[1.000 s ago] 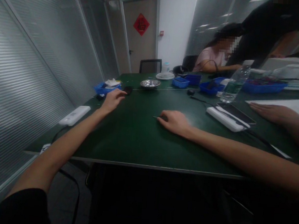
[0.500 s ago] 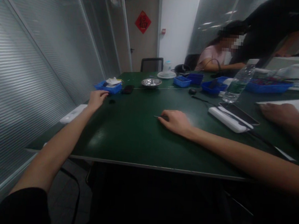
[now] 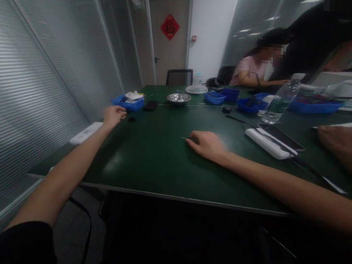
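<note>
My left hand [image 3: 114,116] is beside the near side of a blue tray [image 3: 135,105] that holds white crumpled material. Its fingers are pinched together on something dark, too small to make out. A small black piece [image 3: 132,119] lies on the green table [image 3: 149,158] just right of that hand. My right hand [image 3: 207,146] rests on the table with its fingers wrapped round a dark-handled tool [image 3: 193,140], whose thin metal tip points left. Behind the small piece lies a black object [image 3: 151,105], next to the tray.
A metal bowl [image 3: 178,99] stands mid-table. Rightward are blue trays [image 3: 214,97], a bottle [image 3: 280,103], a white power strip [image 3: 266,144], a phone [image 3: 282,137] and cables. Another person's hand [image 3: 343,139] rests at the far right. Another power strip [image 3: 86,133] lies left.
My left hand has drawn slightly back from the blue tray, fingers still pinched. My right hand stays in place with the tool. The other person's hand at the right has shifted rightward.
</note>
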`<state>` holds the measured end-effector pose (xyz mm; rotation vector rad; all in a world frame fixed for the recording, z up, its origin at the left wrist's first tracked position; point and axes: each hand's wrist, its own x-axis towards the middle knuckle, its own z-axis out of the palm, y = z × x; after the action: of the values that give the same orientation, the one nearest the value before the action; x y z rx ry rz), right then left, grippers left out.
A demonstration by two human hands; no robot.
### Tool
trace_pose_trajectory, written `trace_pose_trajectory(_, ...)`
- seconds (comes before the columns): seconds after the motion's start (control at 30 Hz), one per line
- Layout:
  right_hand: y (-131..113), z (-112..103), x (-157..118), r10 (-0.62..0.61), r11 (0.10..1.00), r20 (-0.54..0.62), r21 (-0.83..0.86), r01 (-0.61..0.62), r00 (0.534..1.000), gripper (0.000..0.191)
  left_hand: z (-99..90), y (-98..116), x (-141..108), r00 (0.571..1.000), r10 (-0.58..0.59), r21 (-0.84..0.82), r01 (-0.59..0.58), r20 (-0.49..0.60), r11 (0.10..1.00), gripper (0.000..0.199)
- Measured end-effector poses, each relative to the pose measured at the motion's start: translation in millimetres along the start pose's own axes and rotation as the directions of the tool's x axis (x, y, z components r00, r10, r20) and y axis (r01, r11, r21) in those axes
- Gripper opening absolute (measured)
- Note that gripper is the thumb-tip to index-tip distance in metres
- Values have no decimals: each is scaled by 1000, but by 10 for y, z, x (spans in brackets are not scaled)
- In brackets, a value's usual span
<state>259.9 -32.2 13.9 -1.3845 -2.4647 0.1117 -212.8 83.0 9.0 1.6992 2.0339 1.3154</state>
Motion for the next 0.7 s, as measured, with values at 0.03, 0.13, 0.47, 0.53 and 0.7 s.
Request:
trace_pose_trajectory(0.03,4,4,1,-1,1000,-1,-2,1,1000,37,18,10,-5,1000,-13,-40,13,-1,999,27)
trace_pose_trajectory(0.13,20,18,5,-3,1000,2,-1,3,1000,37,81,18,-11,999,-45,-111,47,23,993,25)
trace_pose_trajectory(0.47,8,18,8,1,1000,4,-25,-1,1000,38,219,-3,-86,997,46,13,-45,-57,999,25)
trace_pose_trajectory(0.53,2,14,3,-6,1000,0,-20,6,1000,38,249,-20,-107,999,20,-1,-20,-48,1000,25)
trace_pose_trajectory(0.7,11,20,1,-20,1000,-3,-1,20,1000,38,285,-77,-109,999,-35,19,35,-10,999,28)
